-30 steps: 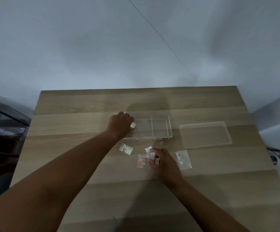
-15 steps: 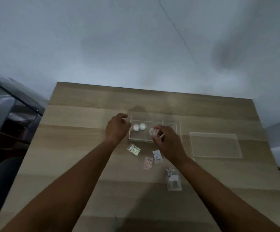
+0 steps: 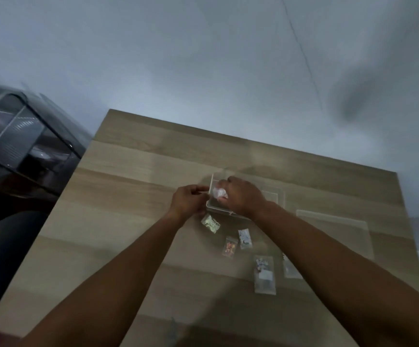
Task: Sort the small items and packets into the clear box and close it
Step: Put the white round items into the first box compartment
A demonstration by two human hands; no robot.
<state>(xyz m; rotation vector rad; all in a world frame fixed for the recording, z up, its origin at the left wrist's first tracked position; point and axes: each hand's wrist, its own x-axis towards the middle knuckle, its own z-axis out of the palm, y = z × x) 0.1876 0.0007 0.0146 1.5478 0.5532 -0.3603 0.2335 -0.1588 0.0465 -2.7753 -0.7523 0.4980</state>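
Clear box (image 3: 273,196) sits on your tabletop (image 3: 133,201) toward the far side, long axis running left to right and tilted slightly down to the right in view. Open top; a divider wall shows in the right part.

Your right hand (image 3: 243,196) reaches over the box's left compartment, fingers curled down around something small and whitish (image 3: 219,193); blur keeps you from telling exactly what it is, or whether it is gripped or just covered.

Your left hand (image 3: 188,200) is at the box's left end wall, fingers drawn in close and touching the rim; whether it pinches anything is not clear.

Lid (image 3: 333,226) lies flat on the tabletop to the right of the box, apart from it, long axis roughly parallel to the box.

Packets lie loose on the near side of the box: a silvery one (image 3: 211,222) just below the box's left corner, an orange-filled one (image 3: 229,246) and a pale one (image 3: 244,238) side by side, a larger bag (image 3: 264,274) nearer you, and another (image 3: 290,269) partly hidden by your right forearm.
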